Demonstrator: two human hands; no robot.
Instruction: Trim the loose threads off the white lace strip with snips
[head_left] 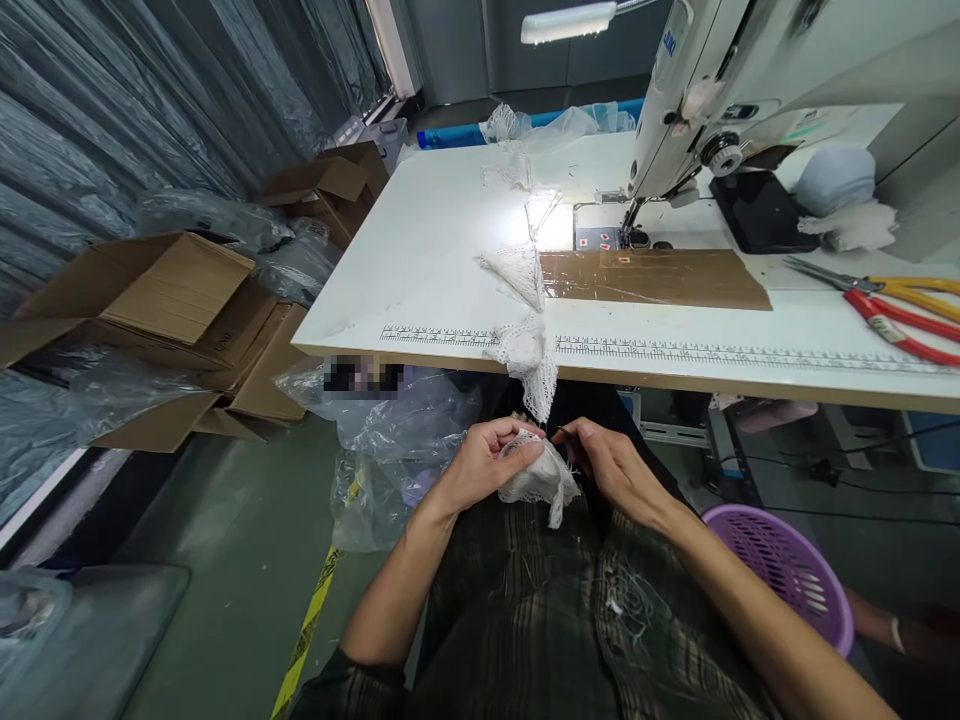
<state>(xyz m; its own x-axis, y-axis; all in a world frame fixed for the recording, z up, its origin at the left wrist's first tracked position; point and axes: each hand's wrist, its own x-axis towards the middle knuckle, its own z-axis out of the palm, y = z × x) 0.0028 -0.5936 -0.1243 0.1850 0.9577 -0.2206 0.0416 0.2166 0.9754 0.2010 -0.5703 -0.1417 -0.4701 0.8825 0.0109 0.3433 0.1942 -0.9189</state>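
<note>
My left hand [493, 462] is closed on a white lace piece [534, 482] above my lap, its thumb pressed on the fabric. Beside it my right hand [611, 462] is pinched near the lace's upper edge. A small dark tip shows at its fingertips, too little to name. From there a string of white lace pieces [519, 275] hangs over the table edge and runs back across the white table [420, 240]. The sewing machine [690, 120] stands at the right, its presser foot [628, 225] apart from the lace.
Red-handled scissors [892, 325] and a yellow-handled pair [911, 287] lie at the table's right. A black tray [761, 210] sits behind them. Open cardboard boxes [172, 300] and plastic bags [390, 420] are at the left. A purple basket [780, 560] stands low on the right.
</note>
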